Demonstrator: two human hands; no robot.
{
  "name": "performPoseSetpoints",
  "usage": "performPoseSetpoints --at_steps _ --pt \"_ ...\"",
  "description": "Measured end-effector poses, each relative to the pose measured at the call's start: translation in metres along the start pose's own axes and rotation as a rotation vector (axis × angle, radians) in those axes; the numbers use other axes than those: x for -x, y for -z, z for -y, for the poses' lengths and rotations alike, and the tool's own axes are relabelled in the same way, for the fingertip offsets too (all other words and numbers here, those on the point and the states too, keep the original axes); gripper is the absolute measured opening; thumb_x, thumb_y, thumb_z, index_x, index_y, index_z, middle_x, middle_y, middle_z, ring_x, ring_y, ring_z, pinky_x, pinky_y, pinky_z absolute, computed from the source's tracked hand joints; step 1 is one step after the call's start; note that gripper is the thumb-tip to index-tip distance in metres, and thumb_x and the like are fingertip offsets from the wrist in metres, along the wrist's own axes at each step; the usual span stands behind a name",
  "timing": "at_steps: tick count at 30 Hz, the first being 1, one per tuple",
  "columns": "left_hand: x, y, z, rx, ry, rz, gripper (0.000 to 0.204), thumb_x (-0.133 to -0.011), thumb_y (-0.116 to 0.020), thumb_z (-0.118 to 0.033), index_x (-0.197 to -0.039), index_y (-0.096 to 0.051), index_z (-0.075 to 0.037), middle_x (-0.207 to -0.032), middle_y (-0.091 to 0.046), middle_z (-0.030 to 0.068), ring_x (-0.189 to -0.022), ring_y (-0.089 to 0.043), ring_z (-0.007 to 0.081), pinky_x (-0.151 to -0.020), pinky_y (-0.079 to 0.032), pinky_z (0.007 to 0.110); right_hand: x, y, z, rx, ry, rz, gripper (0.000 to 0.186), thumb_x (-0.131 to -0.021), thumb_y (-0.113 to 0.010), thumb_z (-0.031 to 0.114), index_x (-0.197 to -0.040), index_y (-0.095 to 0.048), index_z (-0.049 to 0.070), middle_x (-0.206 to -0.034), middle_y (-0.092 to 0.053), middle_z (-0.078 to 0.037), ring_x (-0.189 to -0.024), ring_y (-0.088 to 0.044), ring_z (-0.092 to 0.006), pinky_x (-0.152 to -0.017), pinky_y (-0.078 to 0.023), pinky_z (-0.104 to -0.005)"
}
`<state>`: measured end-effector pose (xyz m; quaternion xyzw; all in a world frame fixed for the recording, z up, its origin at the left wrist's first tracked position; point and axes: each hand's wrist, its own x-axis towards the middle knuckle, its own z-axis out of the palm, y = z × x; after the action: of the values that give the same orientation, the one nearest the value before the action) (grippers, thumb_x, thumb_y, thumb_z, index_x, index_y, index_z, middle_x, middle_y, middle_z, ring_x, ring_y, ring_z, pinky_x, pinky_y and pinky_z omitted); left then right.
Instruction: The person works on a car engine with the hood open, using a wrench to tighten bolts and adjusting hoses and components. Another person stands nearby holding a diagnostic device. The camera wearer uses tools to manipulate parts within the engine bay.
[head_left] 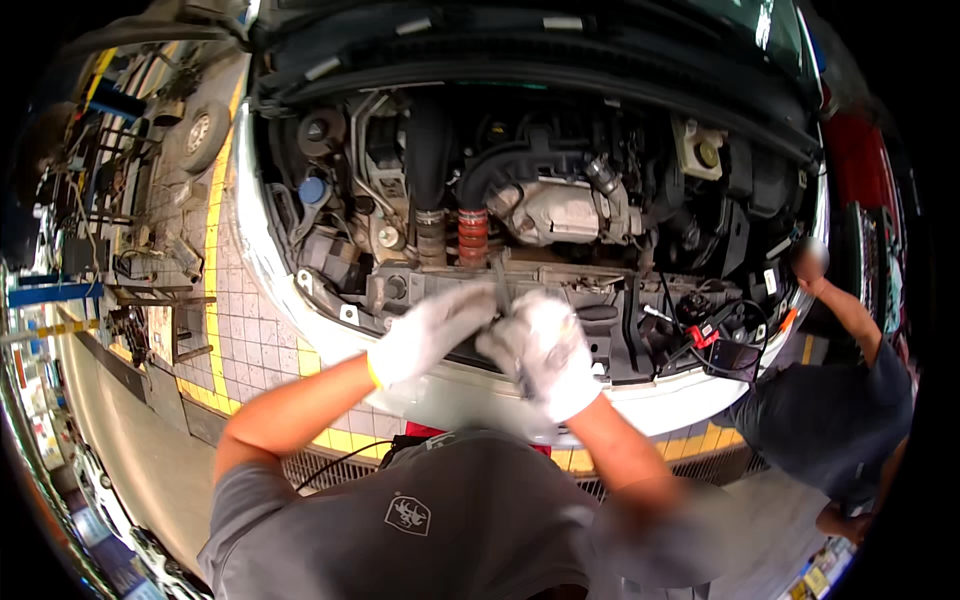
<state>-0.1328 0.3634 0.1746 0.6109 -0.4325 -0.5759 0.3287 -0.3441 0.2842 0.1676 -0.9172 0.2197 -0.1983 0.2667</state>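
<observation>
Both of my hands wear white gloves and are over the front edge of a car's engine bay. My left hand [435, 325] stretches its fingers toward the right, their tips beside a slim grey metal piece [502, 283]. My right hand [545, 352] is closed with its fingers curled around the lower end of that piece. The kind of piece is not clear, and the gloves hide part of it. Just beyond my hands are a red ribbed hose [473, 238], a dark ribbed hose [431, 238] and the front crossmember [590, 283].
A silver metal cover [560, 212] lies mid-bay, with a blue cap [313, 190] to the left. On the right front edge are a red clamp [703, 336] and black cables. A co-worker [820, 420] stands at the right. A tire [205, 135] is on the left floor.
</observation>
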Motion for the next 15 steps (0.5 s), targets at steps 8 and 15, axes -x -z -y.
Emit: performPoseSetpoints --at_steps 8,15 --pt "0.128 -0.064 0.07 1.077 0.035 -0.366 0.027 -0.11 -0.057 -0.023 -0.128 -0.063 -0.004 -0.116 -0.07 0.0104 -0.109 -0.068 0.0236 -0.097 -0.057 0.04 0.069 -0.055 0.088 -0.597 0.155 0.021 0.028 -0.087 -0.081 0.023 -0.111 -0.075 0.011 -0.104 -0.071 -0.015 -0.104 -0.069 -0.0333 -0.094 -0.056 -0.0424" --pt "0.118 -0.026 0.097 1.084 -0.034 -0.219 0.03 -0.11 -0.059 -0.031 -0.127 -0.059 -0.006 -0.111 -0.069 0.0105 -0.105 -0.07 0.0249 -0.085 -0.058 0.038 0.093 -0.044 0.07 -0.36 -0.399 0.319 0.043 -0.102 -0.064 0.033 -0.137 -0.066 0.009 -0.134 -0.069 -0.019 -0.122 -0.065 -0.0386 -0.107 -0.05 -0.0458"
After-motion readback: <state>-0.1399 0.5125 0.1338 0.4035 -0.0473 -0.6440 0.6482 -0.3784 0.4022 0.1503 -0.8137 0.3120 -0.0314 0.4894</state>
